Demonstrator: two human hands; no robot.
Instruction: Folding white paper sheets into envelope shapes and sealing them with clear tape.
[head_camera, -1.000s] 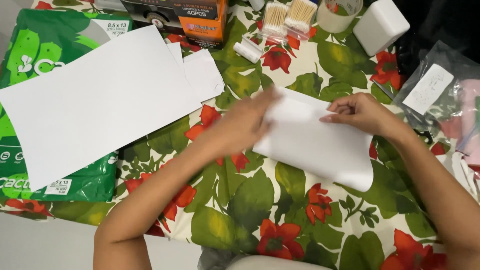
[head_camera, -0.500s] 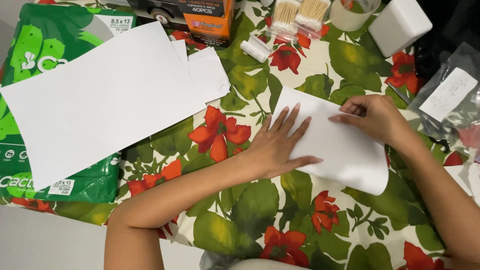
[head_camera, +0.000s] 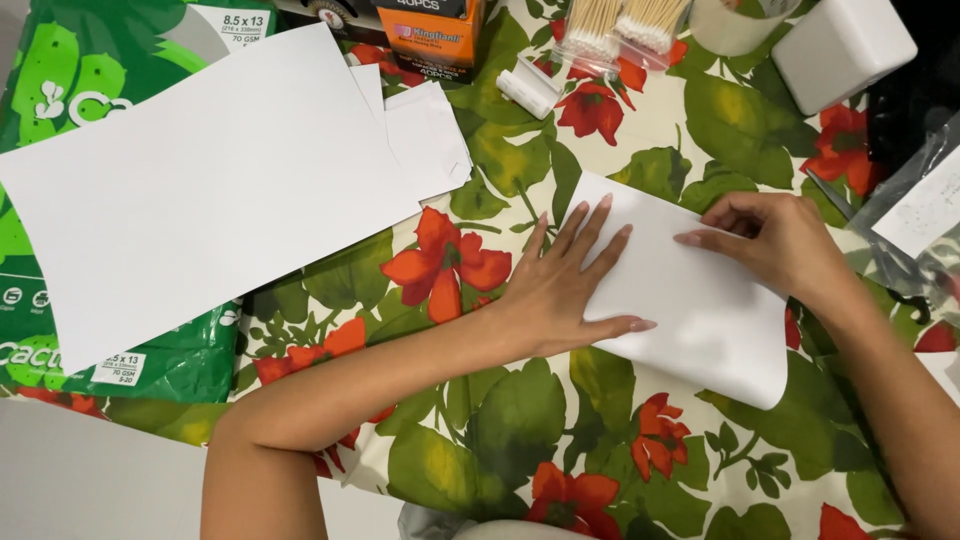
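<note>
We have the white sheet (head_camera: 690, 290) folded over, left hand (head_camera: 560, 290) spread flat at nine o'clock, right hand (head_camera: 775, 240) pinching its edge; creasing remains.

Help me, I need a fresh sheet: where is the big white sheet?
The big white sheet lies upper left in the head view, atop the green paper pack, left of both hands.
</note>
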